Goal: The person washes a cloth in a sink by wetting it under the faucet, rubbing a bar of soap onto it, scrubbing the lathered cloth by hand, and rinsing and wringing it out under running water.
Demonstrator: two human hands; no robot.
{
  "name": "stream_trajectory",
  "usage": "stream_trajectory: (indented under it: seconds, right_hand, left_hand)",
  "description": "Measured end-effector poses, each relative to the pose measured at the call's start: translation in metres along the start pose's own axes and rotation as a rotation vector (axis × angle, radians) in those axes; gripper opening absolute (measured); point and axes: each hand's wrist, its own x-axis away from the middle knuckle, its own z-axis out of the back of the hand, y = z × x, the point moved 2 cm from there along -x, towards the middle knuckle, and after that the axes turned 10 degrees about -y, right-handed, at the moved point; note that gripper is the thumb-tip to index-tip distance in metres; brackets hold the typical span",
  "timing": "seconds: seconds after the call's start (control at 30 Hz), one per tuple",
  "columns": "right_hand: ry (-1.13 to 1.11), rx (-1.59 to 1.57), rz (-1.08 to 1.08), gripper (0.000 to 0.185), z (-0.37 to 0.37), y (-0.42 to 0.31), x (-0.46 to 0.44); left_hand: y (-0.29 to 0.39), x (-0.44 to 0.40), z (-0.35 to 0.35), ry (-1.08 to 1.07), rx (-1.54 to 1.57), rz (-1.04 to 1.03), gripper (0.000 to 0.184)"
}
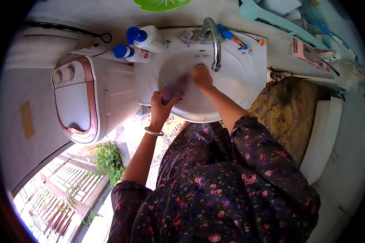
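Over the near left part of the white sink basin [231,87], my left hand [162,104] is closed around a purple, soft-looking thing [175,92], perhaps a cloth. Its far end is a dark blur that stretches toward my right hand. My right hand [202,77] is inside the basin, left of the curved metal faucet [216,46], with its fingers curled and somewhat smeared. What that hand holds, if anything, is hidden. A bangle [154,131] circles my left wrist.
Two white bottles with blue tops, a taller one [153,39] and a shorter one [140,54], stand on the sink's left rim. A blue tube [230,35] lies on the back right rim. A small washing machine [79,97] stands at left. Shelves [280,24] hang at upper right.
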Motion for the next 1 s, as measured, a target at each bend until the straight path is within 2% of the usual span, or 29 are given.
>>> stream_trajectory:
  seconds: [0.07, 0.1, 0.2, 0.23, 0.27, 0.33, 0.37, 0.4, 0.47, 0.5, 0.53, 0.57, 0.63, 0.67, 0.73, 0.77, 0.8, 0.87, 0.93, 0.97, 1.0]
  right_hand:
    - [0.026, 0.024, 0.011, 0.032, -0.016, -0.002, -0.015]
    - [-0.01, 0.092, -0.072, 0.033, -0.018, -0.009, -0.02]
    - [-0.15, 0.189, -0.057, 0.034, 0.004, -0.021, 0.002]
    - [-0.106, 0.171, -0.037, 0.034, -0.01, -0.01, -0.007]
    - [-0.106, 0.17, -0.035, 0.034, -0.024, 0.007, -0.01]
    - [0.017, 0.039, 0.01, 0.031, -0.024, 0.027, -0.007]
    - [-0.015, -0.191, -0.063, 0.025, -0.026, 0.037, -0.012]
    - [-0.01, -0.195, -0.067, 0.025, -0.021, 0.034, -0.009]
    - [-0.259, -1.075, -0.179, 0.02, -0.005, 0.021, 0.011]
    - [-0.326, -1.265, -0.259, 0.018, 0.011, 0.005, 0.031]
    - [-0.372, -1.55, -0.203, 0.022, 0.01, -0.006, 0.043]
    - [-0.412, -1.681, -0.2, 0.027, 0.016, -0.026, 0.057]
    - [-0.715, -2.153, 0.114, 0.037, 0.016, -0.052, 0.071]
    - [-0.582, -2.283, -0.068, 0.039, 0.048, -0.074, 0.094]
    - [-0.445, -2.292, -0.083, 0.039, 0.06, -0.078, 0.112]
    - [-0.429, -2.296, -0.073, 0.039, 0.066, -0.077, 0.115]
    - [-0.383, -2.177, -0.078, 0.037, 0.067, -0.074, 0.116]
    - [-0.319, -2.066, -0.072, 0.034, 0.07, -0.069, 0.116]
    - [-0.085, -1.795, -0.11, 0.032, 0.077, -0.051, 0.125]
    - [-0.005, -1.61, -0.205, 0.026, 0.082, -0.04, 0.127]
    - [0.009, -1.609, -0.21, 0.026, 0.083, -0.03, 0.128]
  left_hand:
    - [0.015, -0.005, 0.008, -0.065, 0.006, 0.164, 0.033]
    - [0.009, -0.009, 0.009, -0.12, 0.29, 0.218, 0.032]
    - [0.017, -0.02, 0.023, -0.108, 0.327, 0.212, 0.032]
    - [0.008, -0.026, 0.029, -0.253, 0.063, 0.259, 0.032]
    - [0.003, -0.026, 0.028, -0.251, 0.062, 0.259, 0.032]
    - [0.013, -0.03, 0.022, -0.24, 0.749, 0.292, 0.031]
    - [0.019, -0.032, 0.022, -0.245, 0.747, 0.288, 0.031]
    - [0.028, -0.034, 0.024, -0.224, 0.694, 0.251, 0.031]
    - [0.038, -0.037, 0.024, -0.207, 0.647, 0.211, 0.03]
    - [0.041, -0.041, 0.021, -0.327, 0.609, 0.213, 0.029]
    - [0.046, -0.043, 0.018, -0.449, 0.567, 0.212, 0.029]
    - [0.056, -0.045, 0.016, -0.458, 0.564, 0.197, 0.029]
    - [0.08, -0.043, 0.007, -0.668, 0.428, 0.097, 0.027]
    - [0.081, -0.043, 0.001, -0.683, 0.425, 0.083, 0.027]
    - [0.101, -0.037, -0.003, -0.308, -0.331, -0.481, 0.029]
    - [0.104, -0.03, -0.006, -0.193, -0.281, -0.387, 0.027]
    - [0.108, -0.028, -0.006, -0.199, -0.28, -0.4, 0.027]
    - [0.111, -0.027, -0.002, -0.12, -0.542, -0.419, 0.026]
    - [0.118, -0.024, 0.003, -0.129, -0.573, -0.453, 0.028]
    - [0.116, -0.027, 0.003, -0.249, -0.553, -0.354, 0.029]
    - [0.115, -0.029, 0.003, -0.37, -0.531, -0.252, 0.031]
